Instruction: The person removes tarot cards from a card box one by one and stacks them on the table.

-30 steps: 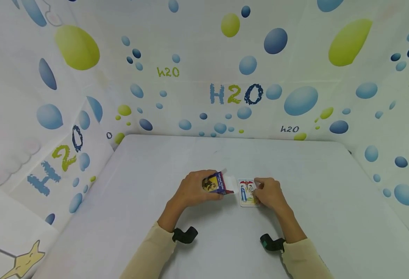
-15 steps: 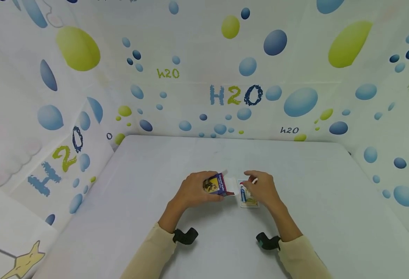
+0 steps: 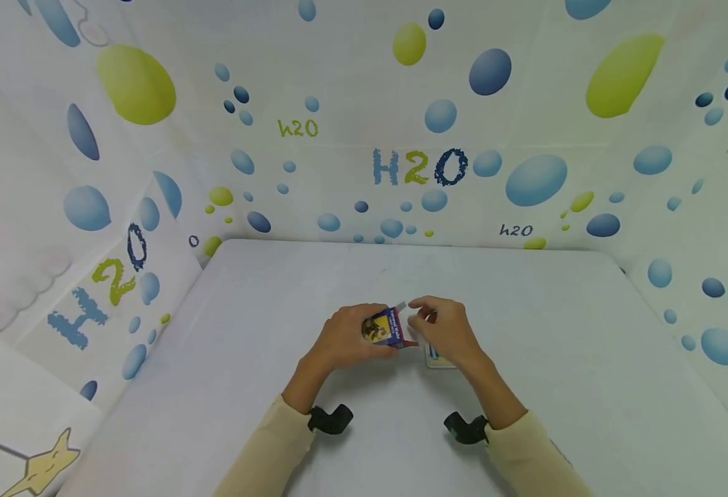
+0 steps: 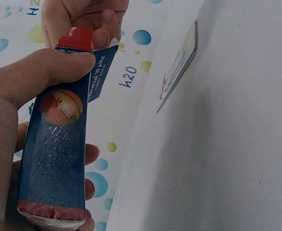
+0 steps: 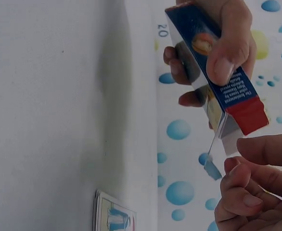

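Observation:
My left hand (image 3: 346, 337) grips a blue tarot deck box (image 3: 395, 327), thumb on its narrow side and fingers around the far side. The box is held above the table, its end open toward the right. A red side flap (image 5: 248, 115) and a pale flap (image 5: 212, 168) stick out at that end. My right hand (image 3: 449, 330) is right by these flaps with its fingers loosely bent and nothing between them. Below it a small stack of picture cards (image 3: 441, 360) lies face up on the table, partly covered by this hand in the head view.
The table (image 3: 314, 276) has a white cover. Behind and beside it hangs a white sheet (image 3: 339, 83) printed with blue and green drops and lettering. A black wrist camera (image 3: 331, 419) sits on my left wrist, another black camera (image 3: 465, 428) on my right.
My right hand has left the card stack and moved left and up to the box's open end. The left hand and the box stay nearly in place.

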{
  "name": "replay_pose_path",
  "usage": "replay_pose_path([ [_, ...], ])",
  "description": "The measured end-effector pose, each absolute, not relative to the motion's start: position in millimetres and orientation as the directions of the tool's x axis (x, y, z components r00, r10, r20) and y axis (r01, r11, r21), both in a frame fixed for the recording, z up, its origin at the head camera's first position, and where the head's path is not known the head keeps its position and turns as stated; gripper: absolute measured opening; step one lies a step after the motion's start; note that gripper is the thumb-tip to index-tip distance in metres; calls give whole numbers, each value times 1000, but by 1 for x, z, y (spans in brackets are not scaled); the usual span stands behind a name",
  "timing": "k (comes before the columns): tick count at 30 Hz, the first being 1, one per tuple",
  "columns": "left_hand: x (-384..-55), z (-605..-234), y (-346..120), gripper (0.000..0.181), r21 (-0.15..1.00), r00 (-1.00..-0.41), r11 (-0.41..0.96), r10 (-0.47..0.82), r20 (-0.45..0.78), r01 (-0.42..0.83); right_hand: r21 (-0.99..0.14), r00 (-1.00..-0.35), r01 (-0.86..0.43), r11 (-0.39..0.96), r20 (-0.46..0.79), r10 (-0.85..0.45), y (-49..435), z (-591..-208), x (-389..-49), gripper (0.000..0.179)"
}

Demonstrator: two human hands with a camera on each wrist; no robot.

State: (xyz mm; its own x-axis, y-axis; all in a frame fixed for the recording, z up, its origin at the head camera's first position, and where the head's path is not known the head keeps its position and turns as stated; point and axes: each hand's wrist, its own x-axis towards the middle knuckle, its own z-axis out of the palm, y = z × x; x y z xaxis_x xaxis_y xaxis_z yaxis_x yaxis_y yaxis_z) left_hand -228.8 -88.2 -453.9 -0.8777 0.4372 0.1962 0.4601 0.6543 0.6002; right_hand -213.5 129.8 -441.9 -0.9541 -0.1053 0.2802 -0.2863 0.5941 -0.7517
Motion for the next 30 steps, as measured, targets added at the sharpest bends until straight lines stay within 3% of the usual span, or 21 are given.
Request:
replay_pose_path([
  [15,-230,-454,-89,77,604,-864,632,451,223,486,-800,-970,-241,550,221,-103,113,-441,-212,40],
  [30,-229,-453,-86,77,587,-864,645,446,233,491,-832,-973,-231,504,193,-127,108,-440,-212,43],
])
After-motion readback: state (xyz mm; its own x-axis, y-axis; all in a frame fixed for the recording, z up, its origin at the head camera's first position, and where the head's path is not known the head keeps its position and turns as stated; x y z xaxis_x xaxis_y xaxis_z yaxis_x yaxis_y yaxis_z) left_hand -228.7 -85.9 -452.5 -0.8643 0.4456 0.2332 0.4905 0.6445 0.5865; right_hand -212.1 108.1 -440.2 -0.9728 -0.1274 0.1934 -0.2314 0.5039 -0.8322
